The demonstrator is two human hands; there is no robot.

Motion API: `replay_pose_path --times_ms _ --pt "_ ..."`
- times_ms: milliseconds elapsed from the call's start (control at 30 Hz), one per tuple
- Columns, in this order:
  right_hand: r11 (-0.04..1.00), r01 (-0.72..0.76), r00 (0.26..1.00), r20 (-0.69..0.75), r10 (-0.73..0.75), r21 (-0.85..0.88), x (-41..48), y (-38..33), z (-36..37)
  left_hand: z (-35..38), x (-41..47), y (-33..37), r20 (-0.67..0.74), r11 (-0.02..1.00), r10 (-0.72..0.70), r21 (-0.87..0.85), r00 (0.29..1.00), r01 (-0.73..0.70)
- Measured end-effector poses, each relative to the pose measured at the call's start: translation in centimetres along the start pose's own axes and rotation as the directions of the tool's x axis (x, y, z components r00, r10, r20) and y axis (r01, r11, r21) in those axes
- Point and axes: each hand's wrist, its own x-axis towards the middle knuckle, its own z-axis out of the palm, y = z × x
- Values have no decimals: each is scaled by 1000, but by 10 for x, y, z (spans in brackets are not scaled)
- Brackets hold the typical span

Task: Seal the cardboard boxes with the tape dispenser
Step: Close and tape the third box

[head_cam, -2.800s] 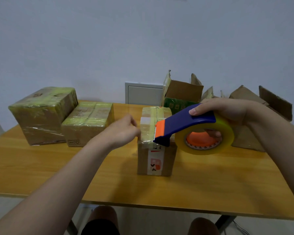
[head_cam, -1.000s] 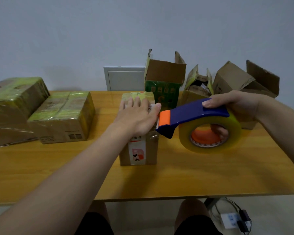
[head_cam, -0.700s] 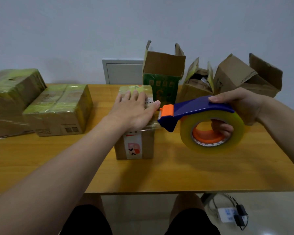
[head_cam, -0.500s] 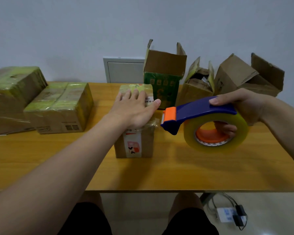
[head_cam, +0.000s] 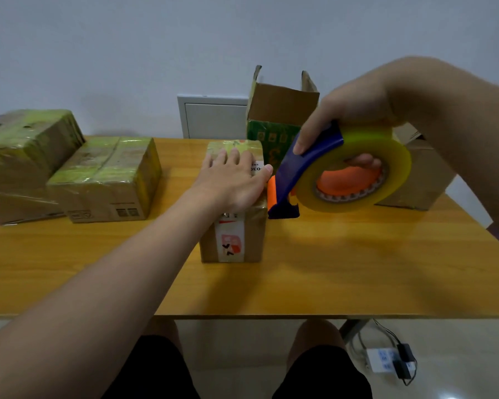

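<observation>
Our left hand lies flat on top of the box. Its fingers are straight and spread, pointing to 12 o'clock, and the thumb reaches to the top's 3 o'clock edge. The hand presses down and grasps nothing. The box stands mid-table, its long axis running 12 to 6.

Our right hand is wrapped round the dispenser. The index finger lies along the blue handle and the other fingers curl through the roll's orange core.

The relation that counts is this: the dispenser sits at 3 o'clock from the box. It is tipped steeply so that its orange-and-blue nose points down toward 7 o'clock. The nose is just beside the box's right top edge and right wall. We cannot tell whether it touches, or whether a strip of tape already bridges the two.

We judge the next move to be a pull or cut down that right wall. The right hand alone can do it, while the left holds the box against sliding toward 9 o'clock. The thumb is near the blade, and we would mind that.

Two wrapped boxes sit at 9 to 10 o'clock, apart from the working box. Open boxes wait at 1 to 2 o'clock, flaps up, not yet sealed.
</observation>
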Motion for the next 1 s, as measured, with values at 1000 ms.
replay_pose_path --times_ms 1000 --pt "404 838 379 -924 54 367 74 -25 76 2 -52 -78 -258 591 273 -715 927 -373"
